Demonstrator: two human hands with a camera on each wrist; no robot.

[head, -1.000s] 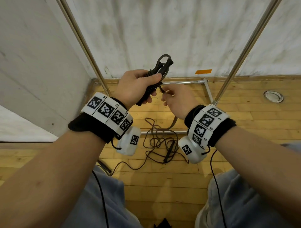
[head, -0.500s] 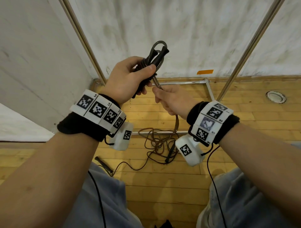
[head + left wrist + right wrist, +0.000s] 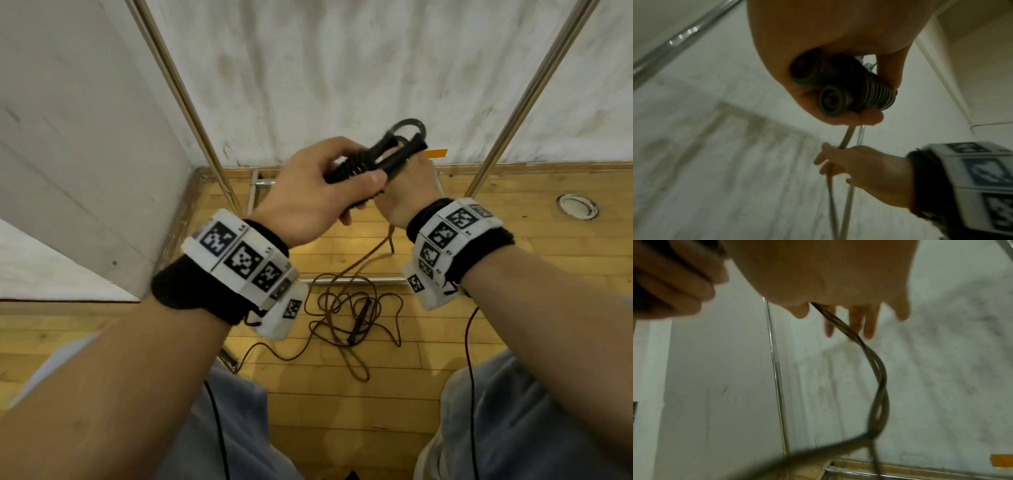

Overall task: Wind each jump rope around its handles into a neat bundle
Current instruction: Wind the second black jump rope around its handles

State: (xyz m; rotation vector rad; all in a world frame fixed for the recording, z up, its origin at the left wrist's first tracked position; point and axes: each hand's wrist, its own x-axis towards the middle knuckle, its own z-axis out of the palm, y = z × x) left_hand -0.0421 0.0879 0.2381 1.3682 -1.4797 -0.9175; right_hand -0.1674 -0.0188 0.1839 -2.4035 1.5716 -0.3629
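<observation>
My left hand (image 3: 318, 195) grips two black ribbed handles (image 3: 373, 161) of a jump rope side by side, tilted up to the right, with a loop of cord (image 3: 409, 125) sticking out at their top. The left wrist view shows the handles' (image 3: 840, 87) round butt ends below my left hand (image 3: 828, 40). My right hand (image 3: 404, 198) sits just behind and right of them, holding the doubled brown cord (image 3: 845, 138) that hangs to the floor. The right hand (image 3: 861, 165) and cord (image 3: 877, 373) are blurred. A second rope (image 3: 342, 308) lies tangled on the floor, one black handle (image 3: 359, 320) showing.
Slanted metal poles (image 3: 178, 92) (image 3: 534, 89) and floor bars (image 3: 352, 281) frame a wooden floor against a white wall. Orange tape (image 3: 436, 153) marks the wall base. A round floor fitting (image 3: 577, 206) sits at right. My knees in jeans (image 3: 513, 428) fill the bottom.
My left hand has dropped and tipped the handles to the right. The right hand has risen close behind them, bringing the cord up with it.
</observation>
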